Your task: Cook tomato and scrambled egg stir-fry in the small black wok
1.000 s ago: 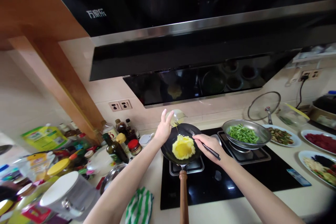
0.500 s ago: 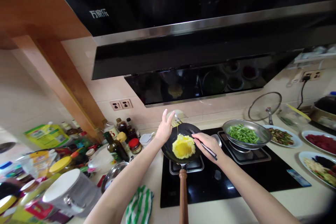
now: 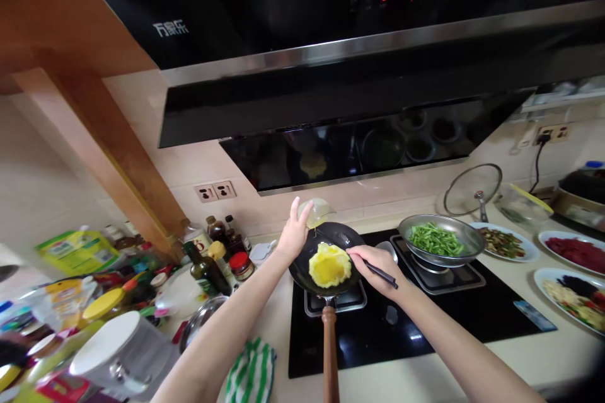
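Over the far edge of the black pan (image 3: 302, 267), the person's left hand (image 3: 293, 236) holds a clear bowl (image 3: 322, 209) tipped down, and some yellow seems to show at its lip. The yellow egg (image 3: 329, 269) lies in the middle of the pan, shiny and wet-looking on top and bumpy at its rim. Just right of the egg, the right hand (image 3: 378, 262) grips a dark thin tool (image 3: 385, 276), maybe 2 chopsticks. Its tip is too small to tell if it touches the egg. The pan sits on the left side of the black stove (image 3: 392, 346). Its wooden handle (image 3: 329, 340) points back at the person, and neither of the 2 hands is on it.

To do this well, it would help to keep the bowl low and pour slowly, so nothing splashes. The tool should only push softly, since the pan might slide. Right of the pan, a metal wok (image 3: 405, 240) holds chopped greens (image 3: 435, 239).
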